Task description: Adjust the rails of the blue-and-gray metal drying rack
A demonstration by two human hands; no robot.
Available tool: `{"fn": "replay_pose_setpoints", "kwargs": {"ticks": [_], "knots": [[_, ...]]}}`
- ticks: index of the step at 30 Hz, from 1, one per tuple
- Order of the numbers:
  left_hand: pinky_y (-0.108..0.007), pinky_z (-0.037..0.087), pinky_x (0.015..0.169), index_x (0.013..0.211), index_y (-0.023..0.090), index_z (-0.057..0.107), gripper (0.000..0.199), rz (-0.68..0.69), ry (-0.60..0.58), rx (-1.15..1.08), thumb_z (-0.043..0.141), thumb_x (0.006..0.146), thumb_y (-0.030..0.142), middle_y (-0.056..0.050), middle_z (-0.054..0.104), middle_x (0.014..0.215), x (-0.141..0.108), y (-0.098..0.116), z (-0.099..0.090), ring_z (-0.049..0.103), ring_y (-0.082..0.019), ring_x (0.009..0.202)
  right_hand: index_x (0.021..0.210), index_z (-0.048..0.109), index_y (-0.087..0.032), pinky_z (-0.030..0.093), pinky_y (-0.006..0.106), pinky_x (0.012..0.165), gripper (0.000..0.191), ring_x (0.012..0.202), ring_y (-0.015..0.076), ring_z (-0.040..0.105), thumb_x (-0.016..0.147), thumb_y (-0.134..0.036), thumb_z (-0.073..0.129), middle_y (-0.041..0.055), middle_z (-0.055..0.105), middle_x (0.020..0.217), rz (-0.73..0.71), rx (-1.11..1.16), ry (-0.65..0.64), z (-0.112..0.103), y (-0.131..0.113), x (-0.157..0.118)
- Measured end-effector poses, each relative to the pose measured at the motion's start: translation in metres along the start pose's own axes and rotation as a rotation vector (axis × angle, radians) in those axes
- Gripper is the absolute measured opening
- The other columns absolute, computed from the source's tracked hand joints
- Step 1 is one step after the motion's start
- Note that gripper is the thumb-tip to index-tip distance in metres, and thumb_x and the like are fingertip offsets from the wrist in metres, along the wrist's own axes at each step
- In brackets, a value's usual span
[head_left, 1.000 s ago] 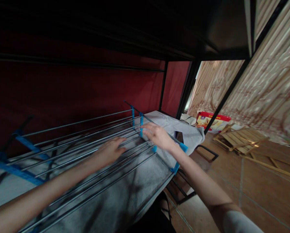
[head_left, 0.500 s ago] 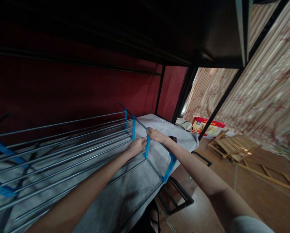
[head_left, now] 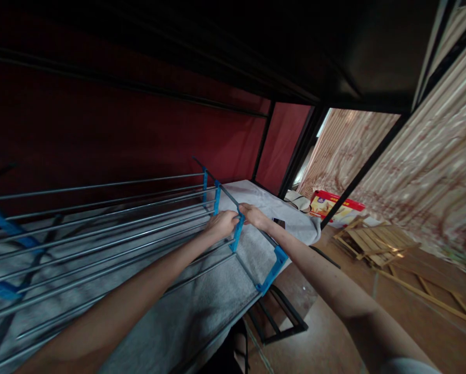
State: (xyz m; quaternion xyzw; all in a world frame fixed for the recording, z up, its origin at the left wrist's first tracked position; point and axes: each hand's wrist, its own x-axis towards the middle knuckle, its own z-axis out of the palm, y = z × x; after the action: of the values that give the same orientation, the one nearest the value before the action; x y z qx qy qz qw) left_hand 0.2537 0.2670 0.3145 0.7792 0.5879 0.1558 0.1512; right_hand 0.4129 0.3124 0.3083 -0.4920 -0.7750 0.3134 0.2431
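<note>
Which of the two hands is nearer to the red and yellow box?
Right. The right hand is at the blue bracket, on the box side; the left hand is on the bracket's other side, farther away.

The rack (head_left: 155,227) rests on the cloth (head_left: 186,304), with a wall panel (head_left: 139,140) behind it and an overhead panel (head_left: 357,52) above it. At the rack's right end the left hand (head_left: 222,224) lies on the inner side of a bracket (head_left: 236,240), the right hand (head_left: 253,215) on its outer side. Just right of the rack, on the cloth, is a phone (head_left: 279,223). Well right of the rack are a box (head_left: 336,208) and a curtain (head_left: 431,171); slatted furniture (head_left: 381,240) lies on the floor (head_left: 345,311) there too. Below the rack's right end, in front, is a barred frame (head_left: 285,335).
</note>
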Motion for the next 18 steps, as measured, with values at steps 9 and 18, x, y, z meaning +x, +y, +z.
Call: {"fn": "replay_pose_setpoints", "kwargs": {"ticks": [9, 18], "knots": [[-0.031, 0.048, 0.075, 0.092, 0.024, 0.069, 0.026, -0.04, -0.016, -0.037, 0.045, 0.091, 0.035, -0.006, 0.072, 0.097, 0.0055, 0.0017, -0.0029, 0.066, -0.024, 0.098, 0.089, 0.056, -0.017, 0.05, 0.021, 0.067, 0.03, 0.07, 0.0119, 0.06, 0.103, -0.031, 0.034, 0.0019, 0.06, 0.081, 0.026, 0.035, 0.001, 0.0001, -0.0006, -0.0008], [-0.03, 0.047, 0.077, 0.091, 0.024, 0.068, 0.023, -0.061, -0.029, -0.055, 0.049, 0.09, 0.034, -0.006, 0.072, 0.102, 0.0044, 0.0025, -0.0051, 0.064, -0.023, 0.102, 0.096, 0.058, -0.016, 0.051, 0.023, 0.068, 0.031, 0.073, 0.0132, 0.06, 0.103, -0.032, 0.033, 0.0034, 0.062, 0.084, 0.027, 0.017, -0.003, -0.0009, -0.0039, -0.0015]]}}
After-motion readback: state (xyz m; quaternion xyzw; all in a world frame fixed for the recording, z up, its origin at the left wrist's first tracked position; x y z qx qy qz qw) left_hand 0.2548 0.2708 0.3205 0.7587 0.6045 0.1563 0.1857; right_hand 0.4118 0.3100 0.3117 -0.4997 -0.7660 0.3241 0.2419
